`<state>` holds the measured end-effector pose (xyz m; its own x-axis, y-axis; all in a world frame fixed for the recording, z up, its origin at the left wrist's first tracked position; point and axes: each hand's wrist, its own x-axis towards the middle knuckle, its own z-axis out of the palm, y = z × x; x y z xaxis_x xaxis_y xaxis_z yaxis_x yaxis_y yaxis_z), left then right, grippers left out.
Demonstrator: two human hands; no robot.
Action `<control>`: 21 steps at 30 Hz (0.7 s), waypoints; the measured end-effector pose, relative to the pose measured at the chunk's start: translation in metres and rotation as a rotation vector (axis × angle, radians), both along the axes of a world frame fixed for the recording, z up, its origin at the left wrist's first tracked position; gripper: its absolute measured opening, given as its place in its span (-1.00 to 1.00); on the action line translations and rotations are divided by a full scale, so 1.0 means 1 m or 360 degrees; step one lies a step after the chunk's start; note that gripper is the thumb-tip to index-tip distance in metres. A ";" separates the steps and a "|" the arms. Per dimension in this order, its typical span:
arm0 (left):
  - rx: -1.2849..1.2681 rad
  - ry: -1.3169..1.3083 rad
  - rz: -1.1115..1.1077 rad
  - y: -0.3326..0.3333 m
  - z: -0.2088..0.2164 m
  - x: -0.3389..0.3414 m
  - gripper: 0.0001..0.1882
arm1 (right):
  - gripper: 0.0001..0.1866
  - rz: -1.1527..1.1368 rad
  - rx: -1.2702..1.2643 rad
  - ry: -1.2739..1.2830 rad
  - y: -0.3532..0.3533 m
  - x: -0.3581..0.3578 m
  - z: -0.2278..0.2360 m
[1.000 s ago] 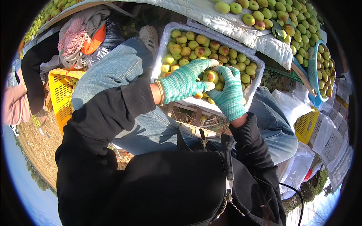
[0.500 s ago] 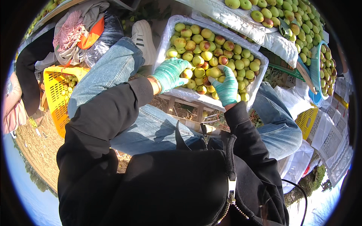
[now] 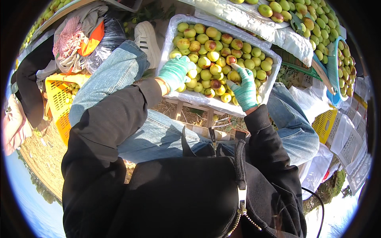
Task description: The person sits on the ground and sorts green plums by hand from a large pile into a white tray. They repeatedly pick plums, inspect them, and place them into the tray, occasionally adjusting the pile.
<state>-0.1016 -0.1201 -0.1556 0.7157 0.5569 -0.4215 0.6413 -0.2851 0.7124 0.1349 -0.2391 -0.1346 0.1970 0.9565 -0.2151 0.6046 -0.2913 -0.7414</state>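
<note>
A white-lined crate (image 3: 168, 43) full of green jujubes with red-brown blotches (image 3: 206, 51) sits in front of me, between my knees. Both hands wear green knitted gloves. At the crate's near left corner, my left hand (image 3: 174, 74) rests on the fruit, fingers bent but apart, around a jujube (image 3: 192, 74). My right hand (image 3: 245, 89) is over the right part of the pile, thumb and forefinger spread wide. Its forefinger tip touches or hovers beside a reddish jujube (image 3: 231, 60); no fruit shows in its grasp.
Beyond the crate, a large jujube heap (image 3: 317, 23) lies on a white padded cloth (image 3: 254, 24). At right stands a blue basket (image 3: 334, 75) of jujubes. A yellow crate (image 3: 59, 107) and bundled cloths (image 3: 75, 35) are at left, near another person's dark sleeve (image 3: 29, 79).
My right hand has shifted slightly right, its forefinger now extended and thumb apart. My left hand has drawn a little left toward the crate's edge. The view has shifted slightly.
</note>
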 end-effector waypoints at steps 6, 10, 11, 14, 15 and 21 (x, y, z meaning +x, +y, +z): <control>0.0386 0.0146 -0.0330 0.002 0.007 0.001 -0.55 | -0.40 -0.0377 -0.0240 0.0869 -0.005 0.008 -0.002; 0.0500 0.0037 -0.0253 0.002 0.014 0.011 -0.61 | -0.44 -0.0217 0.0077 0.0289 -0.005 0.015 -0.009; 0.0525 0.0001 -0.0237 0.002 0.014 0.017 -0.63 | -0.43 -0.0236 -0.0002 0.0316 -0.006 0.016 -0.010; 0.0784 -0.0068 -0.0283 -0.001 0.008 0.050 -0.67 | -0.44 -0.0262 -0.0198 0.0334 -0.009 0.014 -0.010; 0.0844 -0.0051 -0.0304 -0.002 0.005 0.060 -0.68 | -0.45 -0.0255 -0.0239 0.0298 -0.010 0.013 -0.008; 0.0993 0.0222 -0.0692 -0.018 -0.012 0.076 -0.70 | -0.46 -0.0140 0.0024 -0.0056 0.015 0.017 0.001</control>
<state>-0.0255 -0.1385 -0.1680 0.8878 0.4019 -0.2241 0.4518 -0.8540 0.2581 0.1521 -0.2238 -0.1335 0.2873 0.9383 -0.1926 0.6028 -0.3334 -0.7249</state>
